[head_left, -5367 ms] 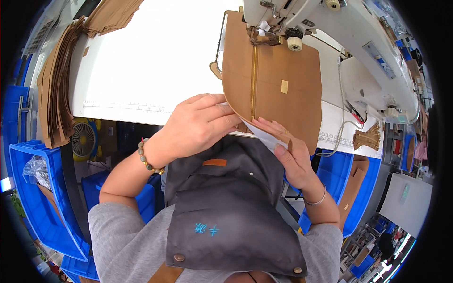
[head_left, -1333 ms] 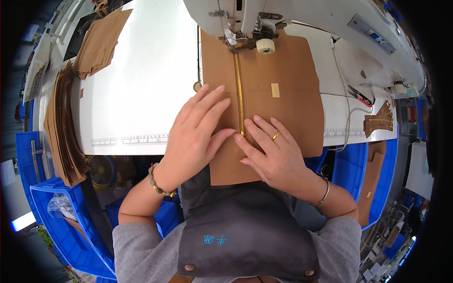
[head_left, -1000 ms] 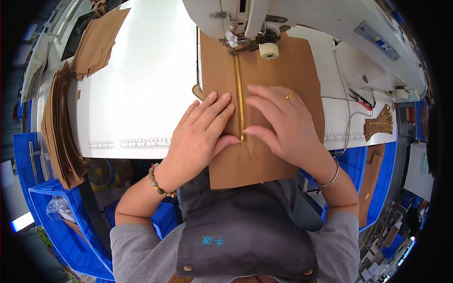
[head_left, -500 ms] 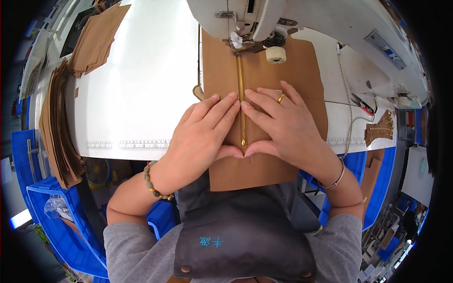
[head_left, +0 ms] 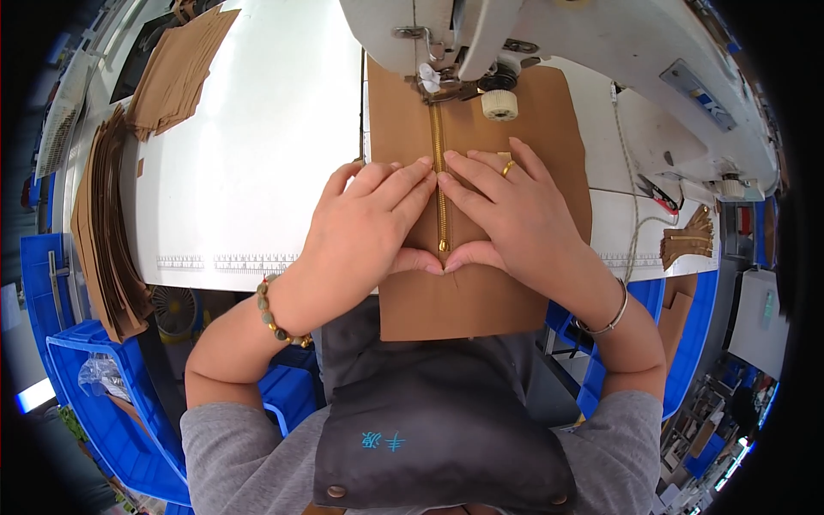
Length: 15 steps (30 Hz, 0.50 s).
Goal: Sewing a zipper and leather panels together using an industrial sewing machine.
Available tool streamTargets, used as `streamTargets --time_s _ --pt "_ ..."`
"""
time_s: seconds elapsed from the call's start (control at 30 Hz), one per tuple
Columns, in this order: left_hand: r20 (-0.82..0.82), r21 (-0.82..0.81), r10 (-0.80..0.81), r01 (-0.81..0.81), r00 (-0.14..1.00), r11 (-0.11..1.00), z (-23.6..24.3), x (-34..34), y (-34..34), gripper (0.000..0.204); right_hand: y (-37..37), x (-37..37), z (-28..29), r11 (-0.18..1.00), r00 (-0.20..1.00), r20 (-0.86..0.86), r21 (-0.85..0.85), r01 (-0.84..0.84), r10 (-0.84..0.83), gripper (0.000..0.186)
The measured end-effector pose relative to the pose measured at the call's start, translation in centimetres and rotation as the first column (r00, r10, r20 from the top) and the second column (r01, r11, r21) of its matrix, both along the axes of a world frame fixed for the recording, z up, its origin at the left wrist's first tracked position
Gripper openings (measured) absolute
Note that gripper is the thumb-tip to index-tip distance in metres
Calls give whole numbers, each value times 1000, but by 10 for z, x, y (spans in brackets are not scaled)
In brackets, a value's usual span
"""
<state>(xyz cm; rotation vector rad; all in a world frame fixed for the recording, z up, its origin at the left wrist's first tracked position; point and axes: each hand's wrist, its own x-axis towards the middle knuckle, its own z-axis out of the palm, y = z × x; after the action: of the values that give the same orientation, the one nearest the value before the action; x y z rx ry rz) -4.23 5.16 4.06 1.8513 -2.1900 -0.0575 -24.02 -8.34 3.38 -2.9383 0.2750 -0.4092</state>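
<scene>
A brown leather-like panel (head_left: 481, 309) lies on the white table, its far part beneath the sewing machine head (head_left: 446, 51). Down its middle runs a gold-toothed zipper (head_left: 443, 215), with the gold slider (head_left: 444, 245) at the near end. My left hand (head_left: 369, 215) rests flat on the panel left of the zipper, fingers stretched toward the machine. On the other side lies my right hand (head_left: 515, 202), fingers spread, a gold ring on one. Both thumbs meet just below the slider. The presser foot area is partly hidden by machine parts.
Stacks of brown pieces (head_left: 180, 69) and long strips (head_left: 107, 223) lie at the left. A ruler scale (head_left: 223, 263) runs along the table's near edge. Right of the panel are red-handled snips (head_left: 659, 194), a cord and a bundle of zippers (head_left: 689, 236). Blue bins (head_left: 112, 412) stand below.
The panel has slid a little away from me, toward the machine, with both hands moving along on it. The zipper slider and thumbs now sit slightly farther off.
</scene>
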Motion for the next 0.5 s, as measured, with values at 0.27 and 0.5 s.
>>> streamTargets --time_s 0.27,0.5 --pt "-4 -41 5 -5 1000 999 -6 17 -24 87 -24 16 -7 999 998 60 -36 11 -9 81" --pt "-18 -93 4 -6 1000 996 -7 29 -44 85 -40 28 -11 999 998 59 -19 33 -32 76"
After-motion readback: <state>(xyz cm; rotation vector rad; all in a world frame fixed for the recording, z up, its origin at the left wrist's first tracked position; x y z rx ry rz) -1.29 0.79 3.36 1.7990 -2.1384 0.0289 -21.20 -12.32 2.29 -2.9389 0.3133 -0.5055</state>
